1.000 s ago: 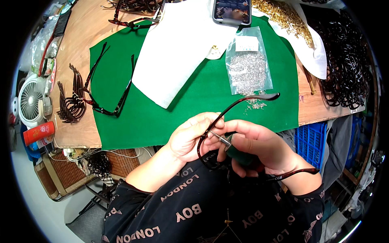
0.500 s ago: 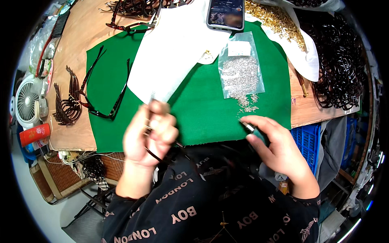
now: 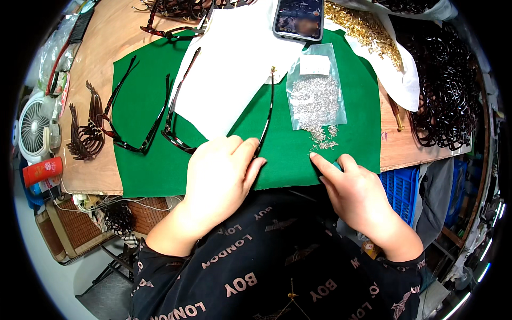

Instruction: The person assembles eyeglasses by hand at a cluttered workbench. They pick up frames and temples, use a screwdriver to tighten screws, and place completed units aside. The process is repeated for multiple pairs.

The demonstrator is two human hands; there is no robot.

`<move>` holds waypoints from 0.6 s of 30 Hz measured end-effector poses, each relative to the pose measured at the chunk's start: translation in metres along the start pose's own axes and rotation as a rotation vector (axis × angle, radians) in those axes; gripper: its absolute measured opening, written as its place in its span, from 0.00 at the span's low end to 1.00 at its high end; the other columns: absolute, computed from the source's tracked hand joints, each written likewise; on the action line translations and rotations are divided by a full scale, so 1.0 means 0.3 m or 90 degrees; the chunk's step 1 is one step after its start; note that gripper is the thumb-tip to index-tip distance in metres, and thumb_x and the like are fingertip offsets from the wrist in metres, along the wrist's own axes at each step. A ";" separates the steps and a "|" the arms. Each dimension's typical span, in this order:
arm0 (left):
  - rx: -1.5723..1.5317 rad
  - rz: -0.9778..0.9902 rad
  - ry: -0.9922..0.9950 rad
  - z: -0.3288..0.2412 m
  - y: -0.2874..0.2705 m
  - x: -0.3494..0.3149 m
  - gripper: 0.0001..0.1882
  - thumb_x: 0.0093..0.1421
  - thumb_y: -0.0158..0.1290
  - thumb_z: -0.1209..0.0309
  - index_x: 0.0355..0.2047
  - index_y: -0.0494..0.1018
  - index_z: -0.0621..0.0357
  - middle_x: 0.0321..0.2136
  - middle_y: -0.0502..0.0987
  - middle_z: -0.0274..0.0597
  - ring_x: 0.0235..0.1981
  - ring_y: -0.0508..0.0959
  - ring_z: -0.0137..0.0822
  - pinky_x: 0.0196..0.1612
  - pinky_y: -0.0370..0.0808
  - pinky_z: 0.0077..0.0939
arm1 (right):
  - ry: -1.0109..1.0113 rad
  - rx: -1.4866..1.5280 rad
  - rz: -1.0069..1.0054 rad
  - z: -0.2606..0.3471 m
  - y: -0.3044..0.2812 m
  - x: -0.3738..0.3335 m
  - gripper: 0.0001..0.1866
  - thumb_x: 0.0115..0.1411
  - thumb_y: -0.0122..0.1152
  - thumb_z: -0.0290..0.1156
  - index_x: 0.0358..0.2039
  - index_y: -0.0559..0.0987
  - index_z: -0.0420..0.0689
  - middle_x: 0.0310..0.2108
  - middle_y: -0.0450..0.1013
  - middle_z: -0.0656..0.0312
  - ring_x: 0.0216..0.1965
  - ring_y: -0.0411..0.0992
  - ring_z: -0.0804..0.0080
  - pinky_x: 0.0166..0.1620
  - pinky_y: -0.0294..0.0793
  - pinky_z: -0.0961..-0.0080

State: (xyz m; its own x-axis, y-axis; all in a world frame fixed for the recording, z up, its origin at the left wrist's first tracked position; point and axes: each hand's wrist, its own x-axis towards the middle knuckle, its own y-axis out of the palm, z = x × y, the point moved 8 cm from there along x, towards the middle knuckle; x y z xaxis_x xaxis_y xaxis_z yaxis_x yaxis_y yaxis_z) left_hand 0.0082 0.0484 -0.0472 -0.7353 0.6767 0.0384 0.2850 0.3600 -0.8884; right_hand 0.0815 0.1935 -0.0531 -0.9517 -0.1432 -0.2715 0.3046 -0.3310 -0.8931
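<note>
My left hand (image 3: 221, 168) is closed on a dark tortoiseshell eyeglass frame (image 3: 172, 118), held at the mat's near edge. Its two temples point away from me, one over the white sheet (image 3: 224, 58), the other over the green mat (image 3: 245, 176). Fingers cover most of the front. With its index fingertip, my right hand (image 3: 357, 194) touches the mat beside loose tiny silvery screws (image 3: 324, 143) spilling from a clear bag (image 3: 317, 98). A teal-handled tool is mostly hidden within that hand; its kind is unclear.
Another eyeglass frame (image 3: 140, 148) lies left, beside a pile of temples (image 3: 88, 130). A phone (image 3: 298, 20) rests at the back. Golden small parts (image 3: 362, 29) and a heap of dark frames (image 3: 442, 85) sit right. A fan (image 3: 36, 125) stands far left.
My left hand has lowered the eyeglass frame onto the mat, temples now pointing away. My right hand has shifted slightly down, its index finger reaching to the screws, and the tool is now mostly hidden.
</note>
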 end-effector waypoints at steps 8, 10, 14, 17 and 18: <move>-0.199 -0.329 0.121 0.024 -0.257 -0.130 0.15 0.46 0.58 0.73 0.35 0.71 0.63 0.22 0.75 0.39 0.18 0.70 0.33 0.26 0.61 0.28 | 0.048 -0.017 -0.007 -0.016 0.027 -0.005 0.20 0.52 0.55 0.25 0.48 0.71 0.50 0.25 0.62 0.55 0.22 0.69 0.57 0.24 0.70 0.67; -0.409 -0.443 0.135 0.064 -0.319 -0.186 0.18 0.52 0.55 0.68 0.42 0.69 0.61 0.20 0.74 0.34 0.18 0.68 0.27 0.27 0.57 0.24 | 0.031 -0.060 -0.002 -0.002 0.030 -0.009 0.22 0.51 0.54 0.25 0.49 0.70 0.50 0.25 0.62 0.55 0.22 0.69 0.58 0.24 0.71 0.67; -0.919 -0.282 0.147 0.120 -0.278 -0.130 0.16 0.54 0.52 0.63 0.42 0.69 0.54 0.15 0.71 0.24 0.16 0.63 0.22 0.24 0.55 0.21 | 0.002 -0.083 -0.006 0.010 0.023 -0.009 0.23 0.49 0.54 0.24 0.49 0.70 0.51 0.25 0.62 0.56 0.21 0.69 0.59 0.23 0.71 0.67; -1.361 -0.032 0.154 0.091 -0.067 -0.072 0.13 0.56 0.48 0.65 0.40 0.70 0.55 0.13 0.68 0.26 0.16 0.60 0.24 0.22 0.55 0.21 | -0.046 -0.135 -0.030 0.021 0.042 -0.013 0.29 0.43 0.54 0.22 0.50 0.68 0.45 0.25 0.61 0.56 0.20 0.68 0.67 0.20 0.70 0.75; -1.450 0.013 0.100 0.067 0.004 -0.061 0.13 0.57 0.46 0.65 0.39 0.70 0.57 0.12 0.67 0.28 0.16 0.59 0.25 0.23 0.55 0.21 | -0.038 -0.154 -0.025 0.021 0.044 -0.011 0.29 0.43 0.54 0.22 0.50 0.68 0.45 0.25 0.62 0.56 0.20 0.68 0.67 0.20 0.70 0.75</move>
State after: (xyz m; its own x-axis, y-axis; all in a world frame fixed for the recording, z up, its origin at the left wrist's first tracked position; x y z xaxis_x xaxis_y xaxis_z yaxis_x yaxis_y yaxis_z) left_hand 0.0095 0.0235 -0.0582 -0.7186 0.6760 0.1632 0.3683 0.1708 0.9139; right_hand 0.0889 0.1837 -0.0619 -0.9566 -0.1915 -0.2198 0.2427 -0.1056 -0.9643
